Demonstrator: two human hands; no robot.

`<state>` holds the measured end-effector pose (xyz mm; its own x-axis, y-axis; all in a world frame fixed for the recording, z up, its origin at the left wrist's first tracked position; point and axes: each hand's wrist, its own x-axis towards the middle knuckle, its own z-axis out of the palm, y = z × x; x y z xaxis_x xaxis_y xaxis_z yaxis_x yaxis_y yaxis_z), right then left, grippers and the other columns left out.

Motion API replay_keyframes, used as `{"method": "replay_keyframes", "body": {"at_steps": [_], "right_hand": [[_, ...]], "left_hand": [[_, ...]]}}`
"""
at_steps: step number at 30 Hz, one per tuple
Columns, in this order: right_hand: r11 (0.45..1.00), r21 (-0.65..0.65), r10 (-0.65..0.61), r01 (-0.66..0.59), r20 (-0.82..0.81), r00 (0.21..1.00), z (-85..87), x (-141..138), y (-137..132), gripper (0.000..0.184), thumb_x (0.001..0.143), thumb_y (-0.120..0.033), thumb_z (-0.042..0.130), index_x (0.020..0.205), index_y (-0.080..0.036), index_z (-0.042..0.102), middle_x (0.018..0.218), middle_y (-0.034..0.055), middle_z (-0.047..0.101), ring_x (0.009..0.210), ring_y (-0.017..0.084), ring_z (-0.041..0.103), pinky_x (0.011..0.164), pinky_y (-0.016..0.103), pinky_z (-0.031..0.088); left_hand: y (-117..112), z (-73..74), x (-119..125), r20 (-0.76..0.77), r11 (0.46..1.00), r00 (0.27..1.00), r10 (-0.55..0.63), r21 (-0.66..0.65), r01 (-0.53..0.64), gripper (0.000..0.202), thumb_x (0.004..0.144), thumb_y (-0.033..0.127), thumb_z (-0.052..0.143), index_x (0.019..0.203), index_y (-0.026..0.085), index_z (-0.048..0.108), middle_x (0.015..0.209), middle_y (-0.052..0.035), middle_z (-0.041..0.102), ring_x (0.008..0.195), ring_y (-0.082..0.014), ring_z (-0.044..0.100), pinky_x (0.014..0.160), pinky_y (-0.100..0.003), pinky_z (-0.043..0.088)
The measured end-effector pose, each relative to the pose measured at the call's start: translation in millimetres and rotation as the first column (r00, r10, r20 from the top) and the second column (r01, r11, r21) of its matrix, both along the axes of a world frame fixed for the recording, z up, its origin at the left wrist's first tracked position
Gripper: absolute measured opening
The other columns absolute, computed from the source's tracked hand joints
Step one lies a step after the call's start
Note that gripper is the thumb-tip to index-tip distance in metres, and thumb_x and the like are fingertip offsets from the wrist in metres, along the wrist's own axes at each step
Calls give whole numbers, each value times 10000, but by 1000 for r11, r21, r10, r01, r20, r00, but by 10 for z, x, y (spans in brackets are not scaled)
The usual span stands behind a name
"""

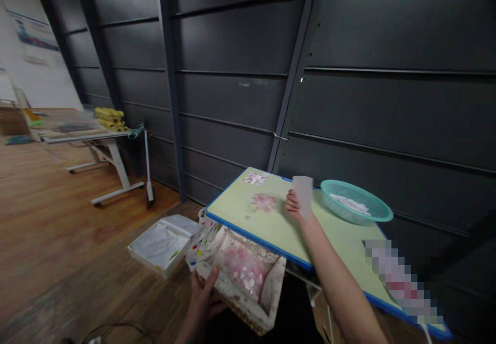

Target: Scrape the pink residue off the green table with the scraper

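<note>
My left hand grips the near left rim of a lined basket, with the thumb over the edge. Inside the basket lie pink and whitish pieces, too blurred to name. Above the table, my right hand is closed around a pale card-like piece held upright. On the pale yellow tabletop is a loose patch of pink bits. Farther back sits a small patch of white and purplish pieces.
A turquoise basin with white pieces stands at the table's back right. A pixelated item lies at the right end. On the floor at left is an open white box. Behind are a dark panelled wall and another table.
</note>
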<state>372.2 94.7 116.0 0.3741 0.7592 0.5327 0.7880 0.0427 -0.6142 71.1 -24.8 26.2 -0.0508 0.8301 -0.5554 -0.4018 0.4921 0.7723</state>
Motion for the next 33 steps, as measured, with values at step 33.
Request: {"method": "replay_keyframes", "body": {"at_steps": [33], "right_hand": [[981, -184, 29, 54, 423, 906, -173, -673, 95, 454, 900, -525, 430, 751, -193, 701, 757, 87, 725, 674, 189, 646, 574, 259, 324]], "left_hand": [[9, -27, -2, -12, 1000, 1000, -11, 11, 12, 700, 723, 478, 680, 1279, 342, 277, 1324, -149, 504, 688, -210, 714, 657, -454, 585]]}}
